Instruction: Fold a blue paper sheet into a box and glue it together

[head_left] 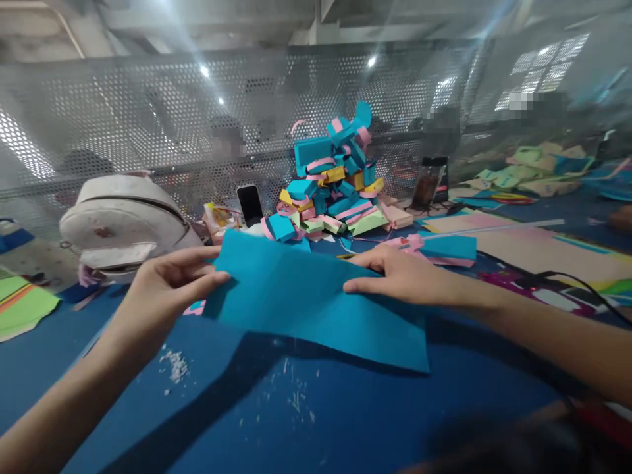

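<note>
A perforated grey screen [271,99] stands behind the blue table [355,421].

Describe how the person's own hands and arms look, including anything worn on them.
The left hand and right hand are both bare, with slim fingers and no gloves. No rings, watch or bracelet can be seen. The slender forearms show no sleeves as far as the picture edges, and no clear markings. The fingernails are too small to judge.

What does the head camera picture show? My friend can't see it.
A person's left hand and right hand hold a blue sheet over a blue table. Behind the sheet stands a heap of folded colourful paper pieces, with a whitish backpack to its left.
</note>
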`<state>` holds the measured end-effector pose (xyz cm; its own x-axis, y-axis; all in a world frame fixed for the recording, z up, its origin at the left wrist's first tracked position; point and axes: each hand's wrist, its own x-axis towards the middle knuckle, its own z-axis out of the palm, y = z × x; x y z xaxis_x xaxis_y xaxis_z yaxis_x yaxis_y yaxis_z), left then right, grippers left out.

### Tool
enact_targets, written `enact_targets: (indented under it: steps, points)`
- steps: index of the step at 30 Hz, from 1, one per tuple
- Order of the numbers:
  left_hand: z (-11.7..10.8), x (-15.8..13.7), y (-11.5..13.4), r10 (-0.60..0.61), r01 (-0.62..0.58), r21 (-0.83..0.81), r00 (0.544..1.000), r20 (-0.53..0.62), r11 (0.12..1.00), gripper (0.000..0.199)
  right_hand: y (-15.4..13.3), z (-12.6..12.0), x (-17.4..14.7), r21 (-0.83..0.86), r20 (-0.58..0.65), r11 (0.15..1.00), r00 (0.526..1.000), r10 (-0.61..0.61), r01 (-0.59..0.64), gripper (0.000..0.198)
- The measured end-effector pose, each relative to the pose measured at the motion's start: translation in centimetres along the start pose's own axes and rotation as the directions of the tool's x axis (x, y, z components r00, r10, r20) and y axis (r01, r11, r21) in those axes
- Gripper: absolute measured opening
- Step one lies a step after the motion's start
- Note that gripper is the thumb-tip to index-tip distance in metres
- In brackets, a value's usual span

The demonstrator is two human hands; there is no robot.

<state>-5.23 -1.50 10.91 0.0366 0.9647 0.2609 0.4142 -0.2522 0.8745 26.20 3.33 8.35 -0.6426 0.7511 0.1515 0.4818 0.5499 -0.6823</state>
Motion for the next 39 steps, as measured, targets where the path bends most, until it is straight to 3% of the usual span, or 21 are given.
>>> enact_targets:
  steps: [3,8,16,21,27,34,37,39]
  points:
    - [0.5,-0.5,-1.5,-0.132,0.158,-0.256,0.984,0.119,0.954,0.025,1.1,1.1,0.1,0.21,-0.015,0.973,0.995,0.098,-0.092,0.044]
    - [2.1,-2.0,-3.3,-0.171,0.233,-0.234,0.951,0.258,0.944,0.025,1.3,3.1,-0.2,0.334,-0.004,0.935,0.992,0.124,-0.115,0.047]
    - [2.3,-2.5,-2.6,-0.176,0.226,-0.263,0.964,0.202,0.938,0.033,0.8,4.1,-0.2,0.329,0.03,0.938,0.994,0.102,-0.106,0.055]
    - [2.3,-2.4,-2.2,-0.175,0.198,-0.169,0.975,0.139,0.966,0.034,1.1,4.4,-0.2,0.309,0.144,0.941,0.985,0.098,-0.139,0.057]
    - [1.9,-2.3,-3.5,-0.173,0.177,-0.05,0.982,0.075,0.983,0.036,2.4,4.3,0.7,0.315,0.17,0.936,0.979,0.108,-0.158,0.052]
    - [1.2,-4.5,-5.7,-0.332,0.364,-0.123,0.916,0.224,0.923,0.04,5.0,3.6,1.6,0.255,0.115,0.956,0.987,0.116,-0.142,0.046]
    - [-0.3,-5.0,-5.8,-0.267,0.279,-0.096,0.955,0.127,0.955,0.037,6.0,3.2,1.7,0.211,0.186,0.969,0.979,0.089,-0.128,0.044]
    - [-1.1,-5.0,-5.3,-0.104,0.102,0.09,0.994,0.017,0.991,0.031,6.3,3.3,1.9,0.189,0.25,0.973,0.965,0.083,-0.132,0.041]
